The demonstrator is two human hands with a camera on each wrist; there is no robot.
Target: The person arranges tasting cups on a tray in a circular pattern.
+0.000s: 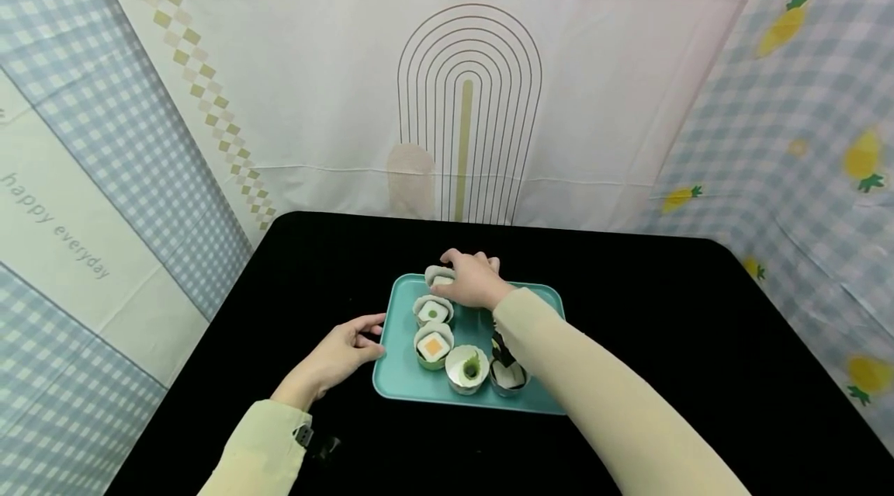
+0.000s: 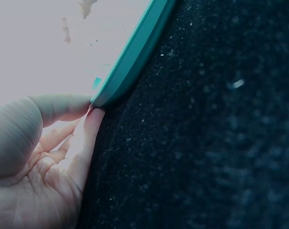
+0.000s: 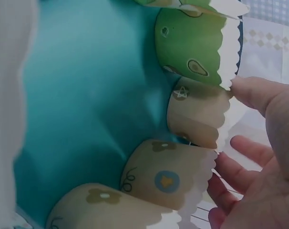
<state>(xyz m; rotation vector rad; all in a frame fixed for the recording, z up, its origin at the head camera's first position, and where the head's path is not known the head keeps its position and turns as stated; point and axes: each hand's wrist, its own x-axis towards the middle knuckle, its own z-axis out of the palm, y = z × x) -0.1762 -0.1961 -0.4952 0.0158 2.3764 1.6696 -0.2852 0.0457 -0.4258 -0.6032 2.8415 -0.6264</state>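
My left hand (image 1: 334, 360) pinches the left edge of a teal tray (image 1: 395, 381) between thumb and fingers; the left wrist view shows its rim (image 2: 130, 55) at the fingertips. Over the tray's far side, my right hand (image 1: 476, 280) has its thumb and fingers spread around the scalloped rim of a baking cup (image 1: 438, 272). In the right wrist view, the fingertips are right at the rims of a beige star-printed cup (image 3: 194, 112) and its neighbours, one a green avocado-printed cup (image 3: 192, 47). Part of the row is hidden beneath the right hand and sleeve.
Along the tray's left and near sides stand a cup with a green dot (image 1: 433, 313), one with an orange square (image 1: 434, 347), one with a green curl (image 1: 466, 369) and a dark-trimmed cup (image 1: 508, 378). A black table (image 1: 335, 263) lies beneath; a patterned curtain (image 1: 335, 77) hangs behind.
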